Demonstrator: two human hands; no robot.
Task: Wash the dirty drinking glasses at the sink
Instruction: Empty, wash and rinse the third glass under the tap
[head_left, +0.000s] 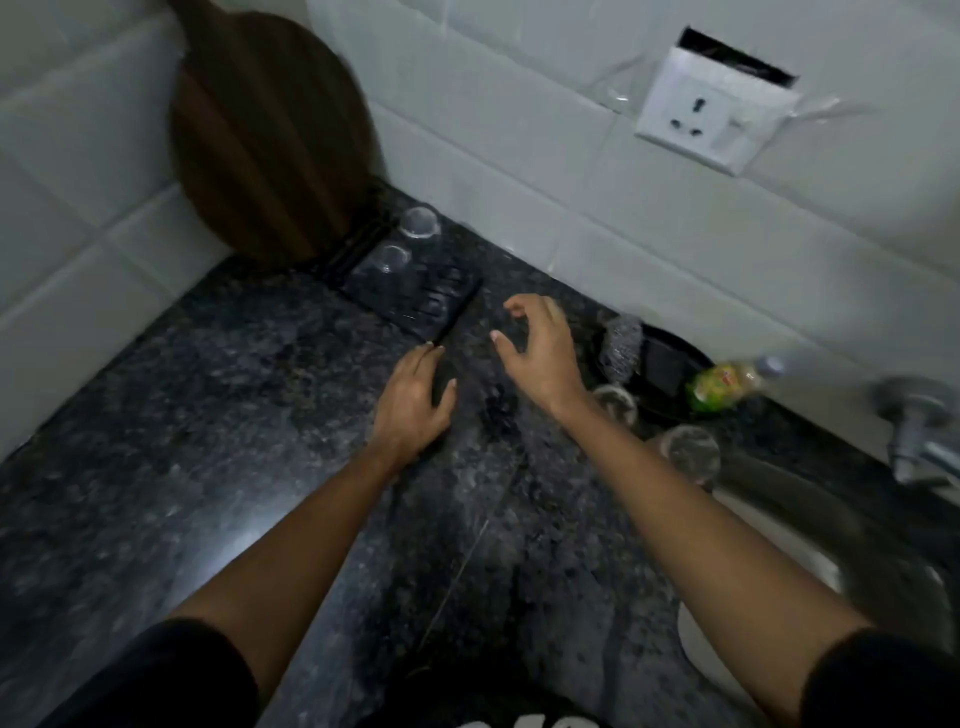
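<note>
Hands come first on the dark worktop (208, 415): the left hand (415, 400) lies flat, fingers straight, holding nothing; the right hand (540, 348) hovers with fingers loosely spread, also holding nothing. To the right of the right wrist, beside the sink (779, 525), stand two unwashed glasses (691, 452), nearer that hand. Beyond the left fingertips, two upturned glasses (405, 244) rest on a black drying mat (436, 296).
</note>
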